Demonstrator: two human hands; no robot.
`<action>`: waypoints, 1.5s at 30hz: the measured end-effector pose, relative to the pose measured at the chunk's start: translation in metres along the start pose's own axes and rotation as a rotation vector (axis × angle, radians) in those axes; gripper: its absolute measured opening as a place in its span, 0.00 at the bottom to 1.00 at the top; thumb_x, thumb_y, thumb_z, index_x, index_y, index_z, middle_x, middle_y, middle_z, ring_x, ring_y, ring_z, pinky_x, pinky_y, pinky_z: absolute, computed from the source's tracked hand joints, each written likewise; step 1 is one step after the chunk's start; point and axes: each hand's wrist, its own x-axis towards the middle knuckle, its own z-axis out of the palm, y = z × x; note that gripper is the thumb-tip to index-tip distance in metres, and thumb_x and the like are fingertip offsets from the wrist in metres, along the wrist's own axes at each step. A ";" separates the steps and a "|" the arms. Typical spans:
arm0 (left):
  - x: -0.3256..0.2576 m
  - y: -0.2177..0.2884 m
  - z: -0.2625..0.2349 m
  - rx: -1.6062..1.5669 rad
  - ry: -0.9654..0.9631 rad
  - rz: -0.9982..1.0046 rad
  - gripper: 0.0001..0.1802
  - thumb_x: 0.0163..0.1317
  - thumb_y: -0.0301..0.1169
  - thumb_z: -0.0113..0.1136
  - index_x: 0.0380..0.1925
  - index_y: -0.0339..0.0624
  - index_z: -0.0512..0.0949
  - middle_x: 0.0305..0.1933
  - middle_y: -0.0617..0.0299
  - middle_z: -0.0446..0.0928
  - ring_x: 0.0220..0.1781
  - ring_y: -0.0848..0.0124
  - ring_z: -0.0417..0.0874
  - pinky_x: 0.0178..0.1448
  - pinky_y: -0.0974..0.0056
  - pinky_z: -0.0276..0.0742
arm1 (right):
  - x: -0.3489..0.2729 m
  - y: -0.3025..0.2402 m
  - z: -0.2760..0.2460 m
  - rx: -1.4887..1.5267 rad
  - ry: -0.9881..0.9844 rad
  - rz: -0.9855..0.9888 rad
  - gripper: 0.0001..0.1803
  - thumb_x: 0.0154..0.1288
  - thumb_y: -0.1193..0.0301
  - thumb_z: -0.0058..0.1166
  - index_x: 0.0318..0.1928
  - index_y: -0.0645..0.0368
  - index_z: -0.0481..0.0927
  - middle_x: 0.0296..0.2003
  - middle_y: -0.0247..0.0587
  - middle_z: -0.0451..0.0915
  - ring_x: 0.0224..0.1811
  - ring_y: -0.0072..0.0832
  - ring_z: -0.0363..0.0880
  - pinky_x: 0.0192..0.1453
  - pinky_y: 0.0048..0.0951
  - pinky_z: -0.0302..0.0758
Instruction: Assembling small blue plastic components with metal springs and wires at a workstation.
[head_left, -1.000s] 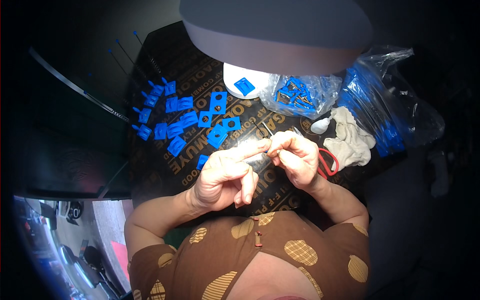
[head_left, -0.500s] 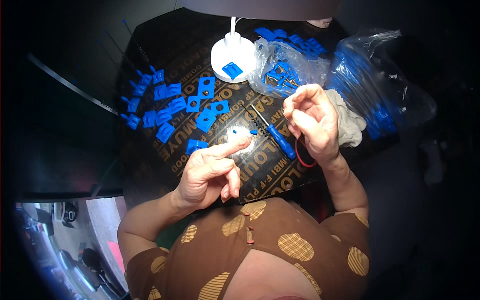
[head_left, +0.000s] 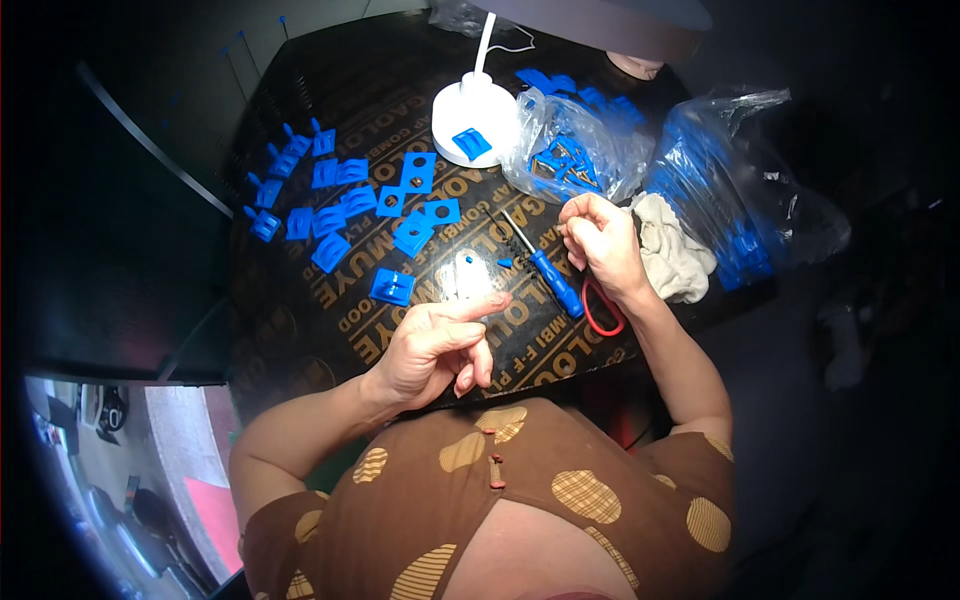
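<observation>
My left hand [head_left: 437, 347] is over the near part of the table, index finger stretched to the right, other fingers loosely curled. I see nothing held in it. Two tiny blue pieces, one a small blue plug [head_left: 505, 263], lie just beyond that fingertip. My right hand [head_left: 605, 248] is raised with thumb and fingers pressed together; whatever they pinch is hidden or too small to make out. Left of it lies a blue-handled screwdriver [head_left: 553, 277], its shaft pointing away. Beneath my right wrist shows a red loop [head_left: 602, 315], partly covered.
Many blue square plates [head_left: 415, 232] are spread over the dark printed tabletop [head_left: 330, 345] at left. A white lamp [head_left: 470, 120] stands at the back. Clear bags hold small blue parts [head_left: 560, 165] and long blue pieces [head_left: 735, 225]. A pale cloth [head_left: 672, 250] lies at right.
My right hand has turned, its fingers drawn closer together. My left hand has shifted slightly right, index finger still stretched. The whole view has moved a little.
</observation>
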 end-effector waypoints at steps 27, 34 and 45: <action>0.003 0.000 -0.003 0.015 -0.020 -0.004 0.28 0.63 0.31 0.49 0.62 0.29 0.66 0.22 0.46 0.78 0.18 0.70 0.72 0.25 0.69 0.71 | -0.026 -0.008 -0.006 -1.111 -0.252 -0.452 0.05 0.57 0.73 0.52 0.34 0.61 0.77 0.29 0.48 0.75 0.35 0.45 0.76 0.41 0.43 0.74; 0.003 0.000 -0.003 0.016 -0.011 0.000 0.28 0.62 0.30 0.49 0.62 0.28 0.66 0.22 0.46 0.78 0.18 0.69 0.73 0.25 0.69 0.71 | -0.016 -0.002 -0.003 -1.115 -0.205 -0.478 0.10 0.56 0.73 0.57 0.39 0.59 0.76 0.32 0.46 0.73 0.38 0.44 0.75 0.42 0.42 0.73; 0.003 0.002 -0.004 0.004 -0.019 0.009 0.28 0.62 0.30 0.48 0.62 0.27 0.65 0.21 0.46 0.77 0.17 0.69 0.73 0.25 0.70 0.72 | -0.009 0.002 0.006 -1.120 -0.223 -0.516 0.14 0.53 0.74 0.62 0.40 0.60 0.74 0.33 0.45 0.73 0.38 0.44 0.74 0.42 0.40 0.72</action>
